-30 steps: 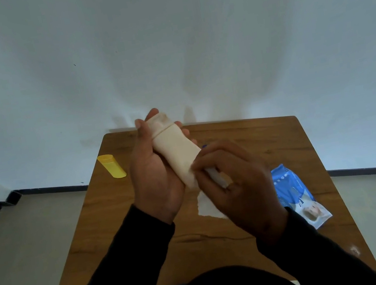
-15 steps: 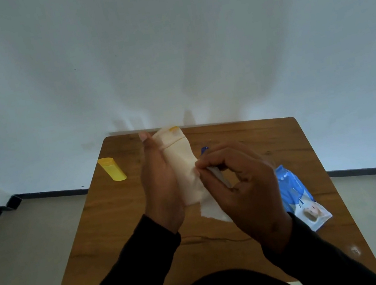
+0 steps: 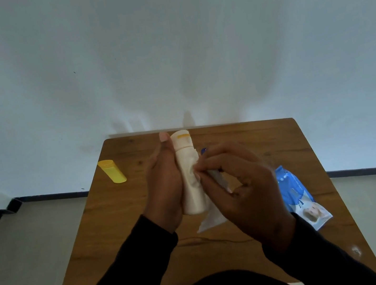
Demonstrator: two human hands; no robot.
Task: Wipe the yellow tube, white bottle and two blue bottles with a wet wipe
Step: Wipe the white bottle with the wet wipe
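My left hand holds the white bottle above the middle of the wooden table, its cap pointing away from me. My right hand pinches a white wet wipe against the bottle's right side; the wipe's loose corner hangs below. The yellow tube lies on the table at the far left. Only a small tip of a blue bottle shows behind my right hand; the rest is hidden.
A blue wet wipe pack lies on the table's right side. A white wall stands just beyond the table's far edge. Pale floor lies to the left and right of the table.
The white bottle has turned from tilted to nearly straight away from me, and an orange mark near its cap now faces up. My right hand with the wipe stays at the bottle's side.
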